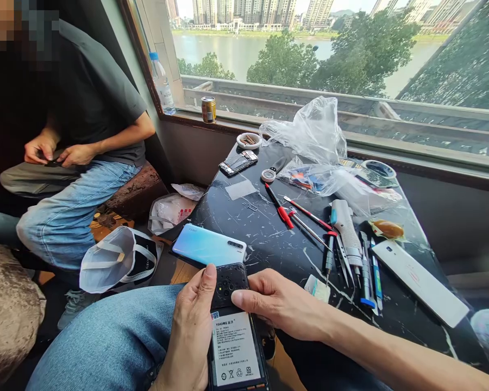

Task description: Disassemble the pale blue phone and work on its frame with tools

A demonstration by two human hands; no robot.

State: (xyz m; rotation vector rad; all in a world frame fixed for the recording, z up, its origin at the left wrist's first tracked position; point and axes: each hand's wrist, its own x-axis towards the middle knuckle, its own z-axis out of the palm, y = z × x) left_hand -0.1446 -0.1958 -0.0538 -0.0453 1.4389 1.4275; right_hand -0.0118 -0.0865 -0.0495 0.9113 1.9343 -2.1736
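Observation:
My left hand (pixel 189 331) grips the left side of an opened phone (pixel 233 326) over my lap, thumb up along its edge by the black camera cover. The phone's back is off and a white-labelled battery (pixel 235 348) shows. My right hand (pixel 279 301) reaches in from the right, its fingers curled, with the fingertips pressing on the phone's top right corner. A light blue phone back cover (pixel 208 245) lies on the black marble table (pixel 264 239) just beyond the phone.
Screwdrivers (pixel 280 209), tweezers, an electric driver (pixel 345 231) and a white phone (pixel 419 281) lie on the table to the right. Plastic bags (pixel 309 133), tape rolls, and phone parts (pixel 238 162) sit farther back. Another person (pixel 77 141) sits at left. A bottle and a can stand on the sill.

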